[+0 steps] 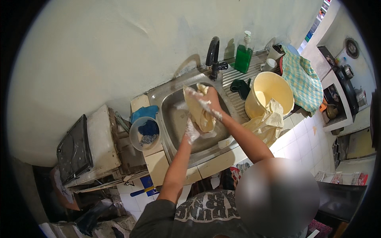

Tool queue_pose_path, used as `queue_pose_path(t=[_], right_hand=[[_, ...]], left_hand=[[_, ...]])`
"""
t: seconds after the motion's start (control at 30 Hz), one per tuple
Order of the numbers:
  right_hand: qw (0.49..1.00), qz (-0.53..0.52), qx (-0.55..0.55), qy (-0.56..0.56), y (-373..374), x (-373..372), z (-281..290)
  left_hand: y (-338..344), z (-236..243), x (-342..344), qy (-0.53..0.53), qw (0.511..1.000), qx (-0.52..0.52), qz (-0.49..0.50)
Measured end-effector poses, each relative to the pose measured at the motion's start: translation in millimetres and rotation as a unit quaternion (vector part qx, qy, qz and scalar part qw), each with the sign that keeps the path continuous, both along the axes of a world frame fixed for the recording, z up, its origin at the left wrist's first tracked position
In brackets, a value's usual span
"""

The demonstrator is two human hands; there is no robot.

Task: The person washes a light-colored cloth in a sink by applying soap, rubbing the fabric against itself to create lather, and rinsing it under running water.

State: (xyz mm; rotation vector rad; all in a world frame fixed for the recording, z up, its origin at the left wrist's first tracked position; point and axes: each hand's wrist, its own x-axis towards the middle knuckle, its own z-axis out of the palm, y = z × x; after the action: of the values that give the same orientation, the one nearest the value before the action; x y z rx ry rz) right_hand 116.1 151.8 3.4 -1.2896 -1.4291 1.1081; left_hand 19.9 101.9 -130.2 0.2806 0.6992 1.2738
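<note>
Head view: both hands clamp a pale yellow cloth [199, 109] over the steel sink [174, 131], right hand [212, 101] at its upper end, left hand [191, 132] at the lower, both soapy. Cloth judged soft, wet, slippery; best bunched firmly. A yellow bucket [274, 89] stands on the worktop.

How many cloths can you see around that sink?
3: a soapy yellow cloth in both hands over the sink, a pale cloth draped from the bucket, a checked towel beside it. Others may be hidden.
</note>
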Motion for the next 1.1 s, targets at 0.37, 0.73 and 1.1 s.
queue_pose_path(t=[0.37,0.73,1.1], right_hand=[[0.915,0.035,0.131,-0.380,-26.9,8.2,-96.2],[0.973,-0.095,0.022,-0.210,5.8,21.1,-140.7],[0.954,0.027,0.132,-0.268,-20.5,-13.1,-155.3]], left_hand=[[14.7,-8.8,7.2,-0.208,0.954,0.198,-0.087],[9.0,-47.3,22.6,0.013,0.994,0.103,-0.032],[22.2,-27.0,-1.2,0.045,0.983,0.176,-0.034]])
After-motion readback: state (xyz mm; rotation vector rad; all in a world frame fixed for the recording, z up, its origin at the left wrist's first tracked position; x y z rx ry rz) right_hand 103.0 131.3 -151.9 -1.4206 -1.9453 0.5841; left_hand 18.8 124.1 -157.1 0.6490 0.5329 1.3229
